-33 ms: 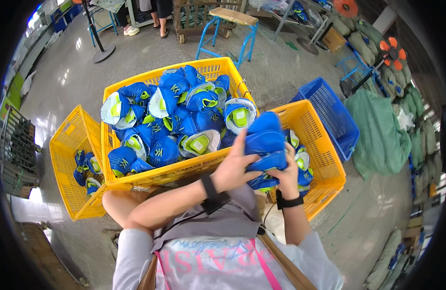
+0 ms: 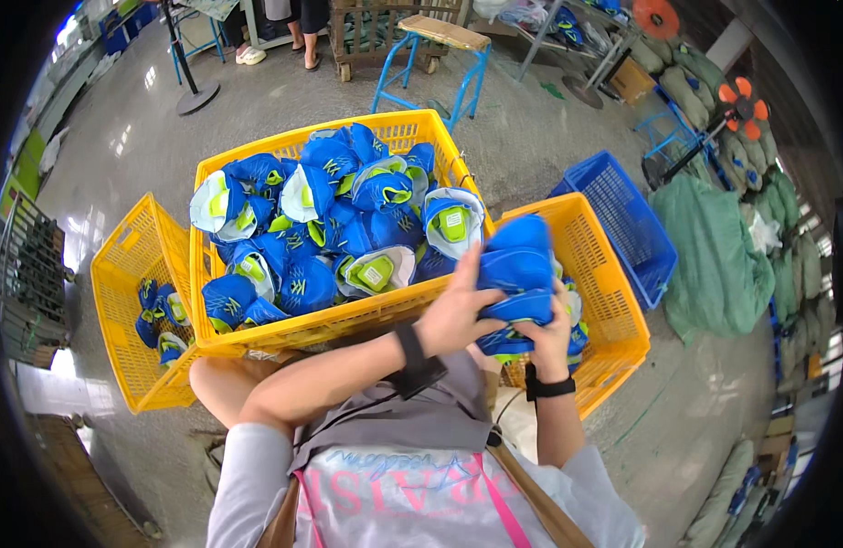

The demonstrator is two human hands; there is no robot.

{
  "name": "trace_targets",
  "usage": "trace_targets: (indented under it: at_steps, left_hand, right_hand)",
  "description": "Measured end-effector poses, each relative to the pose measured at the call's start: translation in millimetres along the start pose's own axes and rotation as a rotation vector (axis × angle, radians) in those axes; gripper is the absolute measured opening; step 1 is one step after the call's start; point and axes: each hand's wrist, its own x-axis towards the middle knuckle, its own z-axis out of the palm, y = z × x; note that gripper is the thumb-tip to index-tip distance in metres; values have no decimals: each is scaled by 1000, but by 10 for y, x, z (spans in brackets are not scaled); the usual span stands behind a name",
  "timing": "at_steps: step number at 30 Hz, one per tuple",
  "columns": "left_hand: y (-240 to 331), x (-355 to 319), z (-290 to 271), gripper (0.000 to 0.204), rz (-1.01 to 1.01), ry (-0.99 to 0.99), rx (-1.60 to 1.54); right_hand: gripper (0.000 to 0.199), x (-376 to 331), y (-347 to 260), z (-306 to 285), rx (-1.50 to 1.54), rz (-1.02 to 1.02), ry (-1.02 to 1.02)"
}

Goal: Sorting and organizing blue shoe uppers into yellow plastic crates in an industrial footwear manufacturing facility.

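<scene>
Between my two hands is a stack of blue shoe uppers [image 2: 517, 265] with lime-green lining at the lower end. My left hand [image 2: 456, 312] grips the stack from its left side, fingers along the edge. On the right side, my right hand [image 2: 551, 340] wraps round it with the thumb across the front. The stack is held over the near left part of a yellow crate [image 2: 613, 315], partly hiding more uppers inside. Left of it, a large yellow crate [image 2: 339, 324] is heaped with loose blue uppers [image 2: 309, 285], some showing white and lime-green linings.
Another yellow crate [image 2: 129, 352] at the left holds several uppers. Behind the right crate stand a blue crate [image 2: 622, 219] and a green sack [image 2: 714, 274]. Farther off are a blue-legged stool [image 2: 444, 33], an orange fan [image 2: 743, 108] and people's legs [image 2: 309, 36].
Both hands have shifted slightly right with the stack of uppers between them. The grip looks the same.
</scene>
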Motion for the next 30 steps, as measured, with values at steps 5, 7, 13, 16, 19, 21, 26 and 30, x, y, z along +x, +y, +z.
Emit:
trace_targets:
  at_steps: [5, 7, 13, 16, 19, 21, 26, 30]
  left_hand:
    - [-58, 555, 576, 40, -25, -133, -41]
    - [-71, 697, 718, 42, -110, -209, 2]
    - [-509, 1146, 1152, 44, -10, -205, -112]
    - [-539, 1051, 895, 31, 55, -201, 122]
    - [-641, 865, 532, 35, -227, -61, -285]
    - [-599, 570, 39, 42, -300, 261, -288]
    - [-658, -243, -904, 51, -357, 720, -489]
    - [-602, -987, -1210, 11, -473, 600, -12]
  right_hand:
    - [73, -12, 188, -553, -353, -96, 321]
    - [70, 13, 344, -700, -132, 65, 412]
    - [67, 188, 575, -425, -500, -190, 728]
    - [78, 163, 561, -366, -356, -175, 519]
    - [66, 254, 437, -346, -175, -214, 119]
    - [59, 670, 600, -333, -314, -273, 45]
    - [74, 1851, 916, 568, -849, -594, -145]
    - [83, 2307, 829, 1271, -1162, 3, -770]
